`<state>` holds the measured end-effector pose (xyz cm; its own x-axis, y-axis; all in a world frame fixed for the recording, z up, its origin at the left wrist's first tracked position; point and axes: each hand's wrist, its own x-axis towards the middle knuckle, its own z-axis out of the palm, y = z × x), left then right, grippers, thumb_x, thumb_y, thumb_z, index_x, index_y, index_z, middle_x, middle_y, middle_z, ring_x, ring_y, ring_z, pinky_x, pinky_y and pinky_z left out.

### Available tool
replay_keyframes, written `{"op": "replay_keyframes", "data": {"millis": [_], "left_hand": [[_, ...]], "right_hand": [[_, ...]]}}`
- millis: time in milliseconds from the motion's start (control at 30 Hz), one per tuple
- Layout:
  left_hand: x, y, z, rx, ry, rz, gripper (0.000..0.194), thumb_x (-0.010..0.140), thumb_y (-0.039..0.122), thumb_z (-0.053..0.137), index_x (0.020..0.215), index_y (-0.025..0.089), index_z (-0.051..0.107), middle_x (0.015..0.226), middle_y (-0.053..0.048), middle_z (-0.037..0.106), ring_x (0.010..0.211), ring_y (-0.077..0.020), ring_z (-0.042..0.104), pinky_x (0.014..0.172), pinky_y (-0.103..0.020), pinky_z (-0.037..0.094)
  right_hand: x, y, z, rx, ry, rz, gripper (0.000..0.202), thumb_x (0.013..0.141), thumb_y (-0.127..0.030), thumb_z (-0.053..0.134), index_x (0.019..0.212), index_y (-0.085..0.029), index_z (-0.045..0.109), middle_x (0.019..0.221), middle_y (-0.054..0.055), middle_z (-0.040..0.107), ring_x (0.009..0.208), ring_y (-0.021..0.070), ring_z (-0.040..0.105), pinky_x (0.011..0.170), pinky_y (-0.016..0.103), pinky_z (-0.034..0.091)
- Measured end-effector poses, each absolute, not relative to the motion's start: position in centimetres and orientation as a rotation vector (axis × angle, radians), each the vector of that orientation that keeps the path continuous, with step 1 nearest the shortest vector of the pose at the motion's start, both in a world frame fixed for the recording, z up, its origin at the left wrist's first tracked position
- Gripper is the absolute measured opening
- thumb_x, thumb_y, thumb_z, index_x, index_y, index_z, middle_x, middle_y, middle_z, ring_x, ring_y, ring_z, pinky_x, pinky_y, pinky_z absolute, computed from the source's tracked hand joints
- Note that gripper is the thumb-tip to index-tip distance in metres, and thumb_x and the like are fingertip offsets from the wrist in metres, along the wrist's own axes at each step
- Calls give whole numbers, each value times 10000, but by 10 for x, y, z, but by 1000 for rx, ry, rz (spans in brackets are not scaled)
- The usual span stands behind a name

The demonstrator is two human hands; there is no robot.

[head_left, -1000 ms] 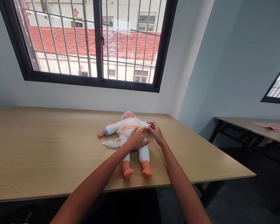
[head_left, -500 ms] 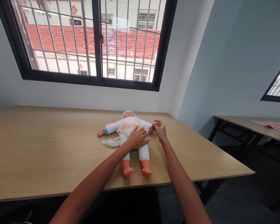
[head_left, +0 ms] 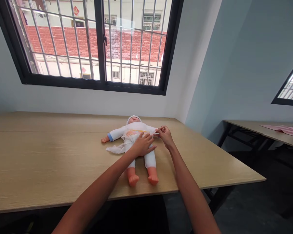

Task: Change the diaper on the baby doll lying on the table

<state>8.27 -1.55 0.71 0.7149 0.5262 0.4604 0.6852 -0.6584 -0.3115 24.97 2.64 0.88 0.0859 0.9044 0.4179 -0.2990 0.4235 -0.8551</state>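
Note:
A baby doll (head_left: 115, 133) in white clothes lies on its back on the table, feet towards me. Around its hips is a white diaper (head_left: 130, 138) with a yellow and orange printed front. One loose diaper flap (head_left: 115, 149) spreads over the tabletop on the left. My left hand (head_left: 143, 145) rests flat on the diaper's front, fingers spread. At the doll's right-hand side in view, my right hand (head_left: 165, 136) is closed in a pinch on a small white end, seemingly the other diaper flap. The doll's hand on that side is mostly hidden.
The wooden table (head_left: 51, 162) has its near edge just past the doll's feet, and its right corner juts out. A barred window (head_left: 101, 48) is behind it. On another table (head_left: 246, 126) at the right lies pink cloth (head_left: 285, 129).
My right hand has shifted slightly left, and a white end now shows at its fingertips. My left hand stays on the diaper. The view has moved a little.

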Motion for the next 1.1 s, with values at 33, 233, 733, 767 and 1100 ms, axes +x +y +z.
{"op": "replay_keyframes", "data": {"millis": [33, 233, 733, 767, 1100], "left_hand": [[83, -15, 7, -2454, -925, -459, 408, 991, 473, 338, 1071, 190, 619, 1262, -105, 623, 1260, -258, 495, 1088, -480, 337], [83, -15, 5, -2432, -945, -484, 413, 987, 490, 343, 1089, 193, 612, 1182, -105, 646, 1201, -264, 529, 1096, -489, 325], [83, -15, 5, -2442, -918, -495, 485, 998, 520, 280, 1107, 186, 615, 1271, -126, 622, 1282, -279, 481, 1115, -534, 319], [83, -16, 6, -2444, -911, -487, 476, 996, 518, 289, 1072, 186, 622, 1253, -124, 626, 1267, -279, 491, 1111, -529, 327], [95, -25, 11, -2442, -785, -442, 327, 999, 315, 362, 950, 167, 649, 1031, -123, 661, 1017, -248, 609, 972, -396, 472]], "right_hand": [[250, 26, 9, -664, -1137, 1006, 528, 558, -396, 850, 783, -237, 400, 750, -60, 605, 646, 116, 630, 627, 296, 604], [256, 28, 9, -667, -1107, 978, 552, 550, -383, 863, 704, -238, 353, 679, -54, 583, 622, 113, 606, 573, 269, 590], [250, 25, 11, -643, -1130, 1026, 602, 513, -439, 888, 645, -228, 340, 698, -31, 587, 721, 128, 590, 704, 318, 614], [249, 25, 11, -649, -1140, 1018, 605, 514, -452, 887, 643, -227, 340, 707, -28, 592, 716, 124, 586, 705, 316, 612], [238, 27, 7, -675, -1225, 950, 598, 544, -516, 856, 635, -225, 341, 668, -52, 527, 667, 102, 533, 697, 289, 572]]}}
